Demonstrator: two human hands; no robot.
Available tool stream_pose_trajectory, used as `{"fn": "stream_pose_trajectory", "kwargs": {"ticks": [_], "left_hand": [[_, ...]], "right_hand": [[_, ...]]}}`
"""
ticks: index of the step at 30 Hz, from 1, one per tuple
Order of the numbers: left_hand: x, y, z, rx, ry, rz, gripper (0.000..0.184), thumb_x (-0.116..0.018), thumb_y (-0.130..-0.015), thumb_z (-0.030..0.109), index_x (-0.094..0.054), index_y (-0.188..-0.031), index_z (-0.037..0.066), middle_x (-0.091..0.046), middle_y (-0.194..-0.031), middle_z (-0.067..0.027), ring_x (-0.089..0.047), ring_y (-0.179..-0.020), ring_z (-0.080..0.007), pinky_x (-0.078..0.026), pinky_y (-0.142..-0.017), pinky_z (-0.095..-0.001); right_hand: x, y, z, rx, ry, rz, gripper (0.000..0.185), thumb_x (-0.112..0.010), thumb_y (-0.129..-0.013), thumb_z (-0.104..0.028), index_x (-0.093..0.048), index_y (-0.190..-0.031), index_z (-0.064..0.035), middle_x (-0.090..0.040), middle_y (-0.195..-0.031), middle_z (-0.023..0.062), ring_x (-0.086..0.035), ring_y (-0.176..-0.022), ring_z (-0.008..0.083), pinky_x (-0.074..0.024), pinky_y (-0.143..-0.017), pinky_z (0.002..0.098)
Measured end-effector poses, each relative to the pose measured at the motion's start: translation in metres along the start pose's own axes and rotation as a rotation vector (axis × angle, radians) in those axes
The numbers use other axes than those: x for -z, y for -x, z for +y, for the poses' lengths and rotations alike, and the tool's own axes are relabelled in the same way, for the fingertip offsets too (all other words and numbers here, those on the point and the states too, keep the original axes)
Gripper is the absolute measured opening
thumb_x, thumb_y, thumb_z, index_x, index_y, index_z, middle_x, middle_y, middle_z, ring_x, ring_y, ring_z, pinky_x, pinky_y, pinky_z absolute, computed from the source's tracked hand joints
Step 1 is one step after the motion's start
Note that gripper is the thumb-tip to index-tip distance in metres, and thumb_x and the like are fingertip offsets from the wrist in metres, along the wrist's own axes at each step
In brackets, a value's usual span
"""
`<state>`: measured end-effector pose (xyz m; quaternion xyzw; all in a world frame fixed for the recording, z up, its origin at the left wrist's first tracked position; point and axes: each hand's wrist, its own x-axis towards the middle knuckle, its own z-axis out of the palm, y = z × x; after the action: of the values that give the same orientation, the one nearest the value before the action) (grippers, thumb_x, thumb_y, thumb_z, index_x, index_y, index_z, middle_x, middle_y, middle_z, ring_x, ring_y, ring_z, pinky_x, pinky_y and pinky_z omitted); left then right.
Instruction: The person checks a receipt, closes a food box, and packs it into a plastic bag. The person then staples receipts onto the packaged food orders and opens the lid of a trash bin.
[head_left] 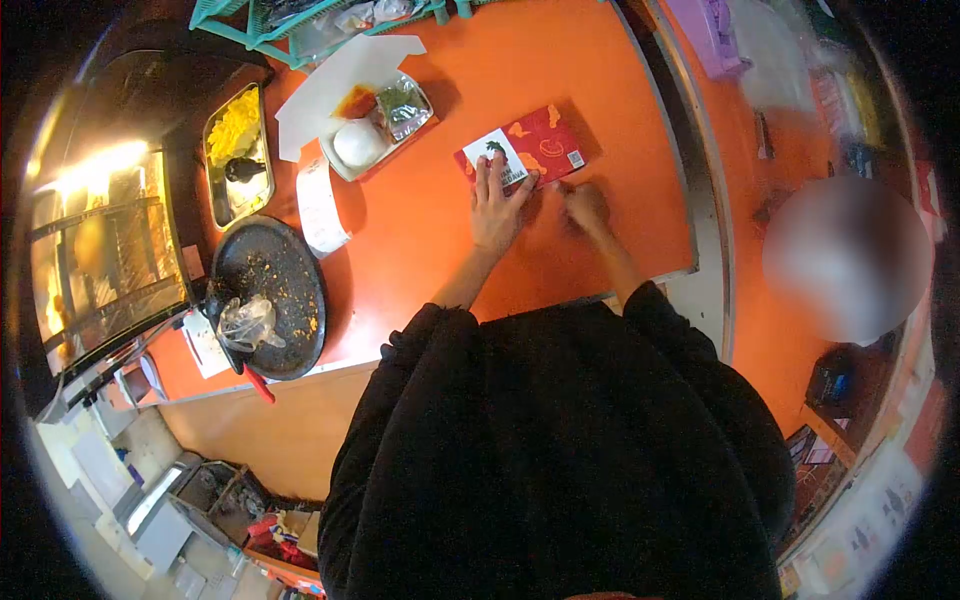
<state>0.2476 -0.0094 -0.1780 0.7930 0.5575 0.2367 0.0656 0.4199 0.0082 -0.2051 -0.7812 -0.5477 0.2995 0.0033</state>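
Note:
A closed red food box [548, 145] with orange drawings, a white label and a small printed code lies on the orange counter. My left hand [495, 212] rests on its label with fingers spread. Close to the box's near edge, my right hand [588, 208] is closed low over the counter; whatever it may hold is hidden. Farther left stands an open white food box [345, 172]. Inside are a rounded white mound [360, 144], a reddish-brown sauce or topping [357, 101] and a clear packet with green contents [404, 106].
A paper slip [320, 210] curls beside the open box. Left are a dark round board [240, 280] with crumbs and a crumpled plastic bag [250, 323], a metal tray [262, 190] of yellow food, and a lit display case [110, 250]. Teal baskets [270, 35] stand behind.

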Motion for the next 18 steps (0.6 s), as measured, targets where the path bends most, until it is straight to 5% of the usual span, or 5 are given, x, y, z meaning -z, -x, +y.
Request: {"fn": "stream_pose_trajectory", "kwargs": {"ticks": [5, 7, 11, 16, 18], "left_hand": [[0.032, -0.007, 0.002, 0.076, 0.221, -0.123, 0.055, -0.062, -0.07, 0.023, -0.04, -0.121, 0.025, -0.023, -0.133, -0.0159, -0.02, -0.121, -0.041, -0.025, -0.089, -0.0575], [0.043, -0.001, -0.018, 0.239, 0.266, 0.123, 0.06, -0.064, -0.069, 0.032, -0.038, -0.12, 0.012, -0.025, -0.131, -0.017, -0.02, -0.12, -0.0399, -0.018, -0.093, -0.0539], [0.074, -0.014, -0.136, 0.674, -0.057, 0.627, 0.06, -0.059, -0.073, 0.034, -0.037, -0.118, 0.001, -0.03, -0.126, -0.0197, -0.027, -0.116, -0.0368, -0.025, -0.089, -0.0489], [0.101, -0.047, -0.207, 0.943, -0.147, -0.068, 0.035, -0.049, -0.077, 0.033, -0.055, -0.093, 0.003, -0.058, -0.088, -0.0193, -0.055, -0.087, -0.0339, -0.037, -0.077, -0.0482], [0.087, -0.044, -0.233, 0.872, -0.205, -0.017, 0.031, -0.047, -0.077, 0.031, -0.056, -0.085, 0.003, -0.059, -0.08, -0.0189, -0.056, -0.08, -0.0344, -0.039, -0.072, -0.0468]], "right_hand": [[0.06, -0.024, 0.025, 0.087, 0.207, -0.141, 0.047, -0.051, -0.075, -0.049, -0.062, -0.087, -0.0049, -0.062, -0.075, 0.014, -0.06, -0.073, 0.0316, -0.0473, -0.065, 0.039], [0.11, -0.017, -0.003, 0.044, -0.05, -0.305, 0.042, -0.049, -0.077, -0.044, -0.062, -0.083, -0.0045, -0.061, -0.073, 0.0146, -0.059, -0.071, 0.0323, -0.0461, -0.062, 0.0409], [0.091, -0.063, -0.125, 0.733, -0.174, 0.276, 0.044, -0.048, -0.077, -0.044, -0.059, -0.074, -0.0014, -0.056, -0.065, 0.0205, -0.057, -0.064, 0.0358, -0.0437, -0.058, 0.0439], [0.018, -0.137, -0.237, 0.803, 0.036, -0.227, 0.035, -0.052, -0.074, -0.039, -0.062, -0.073, -0.0046, -0.059, -0.069, 0.0171, -0.058, -0.065, 0.0299, -0.0437, -0.059, 0.0399], [0.009, -0.143, -0.244, 0.814, 0.057, -0.187, 0.033, -0.052, -0.073, -0.035, -0.062, -0.071, -0.0034, -0.059, -0.068, 0.0177, -0.058, -0.063, 0.0293, -0.044, -0.059, 0.0395]]}}
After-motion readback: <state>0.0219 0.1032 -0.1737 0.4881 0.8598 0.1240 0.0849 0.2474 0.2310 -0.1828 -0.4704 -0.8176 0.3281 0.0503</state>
